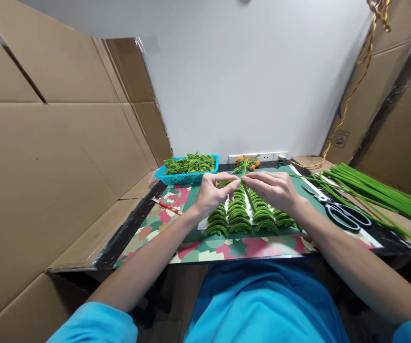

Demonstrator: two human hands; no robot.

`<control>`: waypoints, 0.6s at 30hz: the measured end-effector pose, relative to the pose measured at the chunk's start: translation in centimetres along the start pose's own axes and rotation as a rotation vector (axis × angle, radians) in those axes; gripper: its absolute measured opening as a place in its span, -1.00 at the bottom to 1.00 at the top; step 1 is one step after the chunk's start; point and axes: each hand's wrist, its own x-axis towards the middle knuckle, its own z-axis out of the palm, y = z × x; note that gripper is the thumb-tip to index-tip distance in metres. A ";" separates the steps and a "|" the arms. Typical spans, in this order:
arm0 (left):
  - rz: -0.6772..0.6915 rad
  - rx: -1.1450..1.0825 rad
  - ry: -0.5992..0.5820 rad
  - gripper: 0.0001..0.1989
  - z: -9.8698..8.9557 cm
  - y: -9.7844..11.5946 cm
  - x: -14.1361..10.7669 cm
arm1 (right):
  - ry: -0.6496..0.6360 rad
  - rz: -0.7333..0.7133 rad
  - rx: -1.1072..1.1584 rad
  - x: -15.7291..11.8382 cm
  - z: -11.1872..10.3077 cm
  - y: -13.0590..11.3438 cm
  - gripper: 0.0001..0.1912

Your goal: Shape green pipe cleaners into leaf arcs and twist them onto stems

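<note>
My left hand (214, 190) and my right hand (271, 189) meet above the mat, fingertips pinched around fuzzy green stems (245, 188). One stem stands roughly upright between them, and another green piece passes through my left fingers. Part of what they grip is hidden by the fingers. Beneath the hands, several columns of curved green fuzzy pieces (241, 224) lie on white strips. A long thin green stem runs rightward from behind my right hand.
A blue basket (187, 177) of curled green pieces stands at the back left. Orange-and-green pieces (253, 164) lie near the wall sockets. Black-handled scissors (343, 215) and long green stems (384, 193) are on the right. A red-and-white strip (167, 206) lies left. Cardboard walls flank the table.
</note>
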 end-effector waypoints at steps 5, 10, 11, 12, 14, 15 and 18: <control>0.109 0.071 0.006 -0.75 -0.1 -0.2 -0.1 | -0.046 0.025 0.005 0.1 0.1 -0.2 -0.76; 0.250 0.215 0.026 -0.79 -0.1 -0.1 -0.4 | -0.100 0.138 0.111 0.1 0.3 -0.5 -0.74; 0.293 0.259 0.036 -0.81 -0.1 0.0 -0.4 | -0.099 0.179 0.160 0.3 0.3 -0.6 -0.74; 0.340 0.303 0.045 -0.83 -0.1 0.1 -0.5 | -0.090 0.230 0.220 0.4 0.4 -0.7 -0.73; 0.451 0.407 0.054 -0.86 -0.3 0.1 -0.6 | -0.066 0.348 0.365 0.9 0.5 -1.0 -0.72; 0.518 0.463 0.046 -0.87 -0.4 0.1 -0.6 | -0.051 0.421 0.445 1.2 0.5 -1.2 -0.70; 0.719 0.617 0.020 -0.84 -1.0 -0.3 -0.4 | -0.058 0.724 0.783 2.1 0.7 -1.6 -0.66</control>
